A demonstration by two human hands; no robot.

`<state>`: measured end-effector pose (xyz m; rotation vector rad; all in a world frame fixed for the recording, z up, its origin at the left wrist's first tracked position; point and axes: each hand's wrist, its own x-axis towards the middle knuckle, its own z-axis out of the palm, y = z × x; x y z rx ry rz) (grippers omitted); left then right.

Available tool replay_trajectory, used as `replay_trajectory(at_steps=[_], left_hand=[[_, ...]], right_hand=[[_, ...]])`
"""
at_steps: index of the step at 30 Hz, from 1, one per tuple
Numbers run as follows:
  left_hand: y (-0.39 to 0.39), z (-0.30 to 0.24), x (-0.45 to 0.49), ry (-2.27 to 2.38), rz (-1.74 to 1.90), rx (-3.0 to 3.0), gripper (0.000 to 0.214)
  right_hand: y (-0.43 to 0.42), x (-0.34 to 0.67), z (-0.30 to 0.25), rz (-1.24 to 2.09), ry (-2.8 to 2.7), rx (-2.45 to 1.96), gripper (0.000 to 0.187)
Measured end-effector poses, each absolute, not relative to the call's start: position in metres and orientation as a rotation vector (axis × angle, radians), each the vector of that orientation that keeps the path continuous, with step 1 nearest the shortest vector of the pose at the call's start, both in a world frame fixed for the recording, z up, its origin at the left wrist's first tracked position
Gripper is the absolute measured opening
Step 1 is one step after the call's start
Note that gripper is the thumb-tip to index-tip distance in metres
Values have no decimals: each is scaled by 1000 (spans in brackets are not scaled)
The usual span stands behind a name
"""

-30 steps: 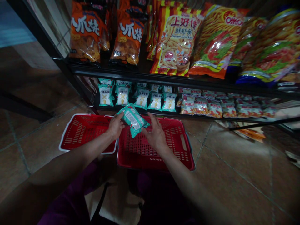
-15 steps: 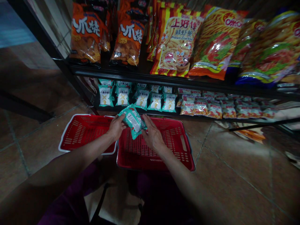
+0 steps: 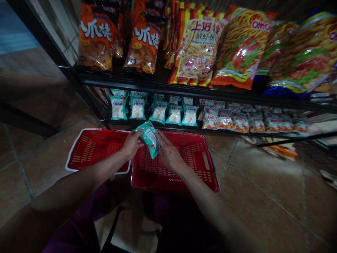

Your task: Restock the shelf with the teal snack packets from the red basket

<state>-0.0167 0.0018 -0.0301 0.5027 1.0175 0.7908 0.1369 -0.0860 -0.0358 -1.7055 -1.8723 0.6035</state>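
Between my hands is a small teal snack bag [image 3: 149, 136], tilted, with a pale printed label facing up. My left hand [image 3: 132, 144] grips its left edge with thumb and fingers. Along its right side lies my right hand [image 3: 169, 149], fingers closed against the bag and partly covering it. Both hands are above the red shopping basket [image 3: 207, 140], which shows no goods inside. A second red basket with a white rim [image 3: 68, 163] stands beside it on the left. Matching teal bags [image 3: 159, 110] line the lower shelf just beyond my hands.
On the upper black shelf [image 3: 126, 83] stand orange snack bags [image 3: 96, 38], a prawn cracker bag [image 3: 197, 49] and large noodle-snack bags [image 3: 240, 49]. Small red-and-white bags [image 3: 225, 119] fill the lower shelf's right. A black shelf post [image 3: 58, 59] rises at left. Tiled floor [image 3: 252, 196] surrounds the baskets.
The teal bag has turned slightly and come a little nearer to me between my hands. My right hand has shifted slightly left and down over its edge. Baskets and shelves stay as before.
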Motion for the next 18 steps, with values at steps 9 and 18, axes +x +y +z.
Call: replay_trajectory(at_steps=[9,18], left_hand=[[-1,-31,-17,1030,761,695,33],[-4,-34,-19,1111,712,865,50]], right_hand=[[-83,131,-13,897,-1697,-1694,69],[-86,123,-12,872,-1833,-1870,103]])
